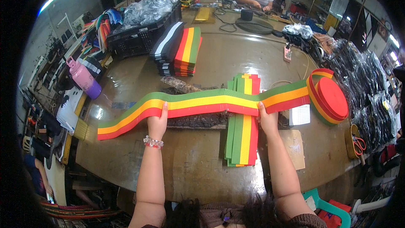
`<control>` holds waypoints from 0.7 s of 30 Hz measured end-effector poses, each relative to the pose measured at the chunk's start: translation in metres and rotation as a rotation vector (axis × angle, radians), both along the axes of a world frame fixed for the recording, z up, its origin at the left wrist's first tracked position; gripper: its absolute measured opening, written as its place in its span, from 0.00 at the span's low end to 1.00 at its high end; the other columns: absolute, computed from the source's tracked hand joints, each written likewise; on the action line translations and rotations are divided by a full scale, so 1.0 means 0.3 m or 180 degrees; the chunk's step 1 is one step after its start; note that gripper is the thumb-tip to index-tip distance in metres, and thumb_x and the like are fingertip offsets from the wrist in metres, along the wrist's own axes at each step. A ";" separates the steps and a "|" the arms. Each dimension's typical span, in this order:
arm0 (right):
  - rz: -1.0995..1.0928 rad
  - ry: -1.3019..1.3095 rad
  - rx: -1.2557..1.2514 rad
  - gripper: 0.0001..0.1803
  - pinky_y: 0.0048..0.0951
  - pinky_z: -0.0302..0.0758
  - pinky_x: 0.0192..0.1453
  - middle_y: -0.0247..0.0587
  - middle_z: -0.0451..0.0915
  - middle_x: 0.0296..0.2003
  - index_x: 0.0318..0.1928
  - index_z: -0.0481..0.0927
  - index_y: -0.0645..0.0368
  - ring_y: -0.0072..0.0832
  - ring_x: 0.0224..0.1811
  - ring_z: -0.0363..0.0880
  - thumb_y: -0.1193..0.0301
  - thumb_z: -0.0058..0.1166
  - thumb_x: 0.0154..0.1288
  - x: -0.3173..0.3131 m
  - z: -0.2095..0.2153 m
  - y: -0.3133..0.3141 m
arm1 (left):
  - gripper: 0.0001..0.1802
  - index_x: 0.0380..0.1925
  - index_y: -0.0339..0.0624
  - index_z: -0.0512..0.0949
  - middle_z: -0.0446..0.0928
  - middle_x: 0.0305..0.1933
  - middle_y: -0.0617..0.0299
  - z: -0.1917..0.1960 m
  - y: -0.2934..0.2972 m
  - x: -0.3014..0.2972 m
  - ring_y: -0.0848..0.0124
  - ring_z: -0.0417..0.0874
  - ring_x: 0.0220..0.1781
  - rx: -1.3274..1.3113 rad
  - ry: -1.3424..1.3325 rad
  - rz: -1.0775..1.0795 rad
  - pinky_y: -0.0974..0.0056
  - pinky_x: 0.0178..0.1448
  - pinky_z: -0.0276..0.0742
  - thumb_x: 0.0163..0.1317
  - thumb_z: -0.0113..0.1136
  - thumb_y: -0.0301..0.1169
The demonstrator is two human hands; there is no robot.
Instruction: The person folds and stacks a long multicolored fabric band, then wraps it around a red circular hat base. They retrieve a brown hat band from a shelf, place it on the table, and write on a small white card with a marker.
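The fingers of both the left hand (pixel 157 123) and right hand (pixel 267 120) were hidden behind the striped band (pixel 198 102). That band covered the middle of the strip stack (pixel 242 143). The bags' (pixel 367 88) contents were indistinguishable.

Both forearms are bare from elbow to hand, with no sleeves reaching them. A beaded bracelet (pixel 153 142) of pale, clear and pinkish beads circles the wrist just below the left hand (pixel 157 122). The right hand (pixel 267 120) wears nothing; a brownish garment edge shows below both arms.
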State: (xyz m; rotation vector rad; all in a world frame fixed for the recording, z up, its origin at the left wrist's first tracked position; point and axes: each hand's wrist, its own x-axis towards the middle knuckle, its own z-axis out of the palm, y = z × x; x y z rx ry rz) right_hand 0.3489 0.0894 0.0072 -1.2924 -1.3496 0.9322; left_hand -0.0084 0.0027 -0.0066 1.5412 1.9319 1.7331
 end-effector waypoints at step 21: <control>-0.0111 0.0874 0.0043 0.12 0.19 0.64 0.16 0.33 0.76 0.25 0.48 0.73 0.63 0.16 0.16 0.69 0.70 0.52 0.68 0.004 0.085 -0.026 | 0.15 0.44 0.31 0.76 0.79 0.46 0.53 -0.036 -0.007 -0.041 0.63 0.80 0.48 0.0184 -0.0381 -0.0050 0.60 0.54 0.73 0.67 0.55 0.35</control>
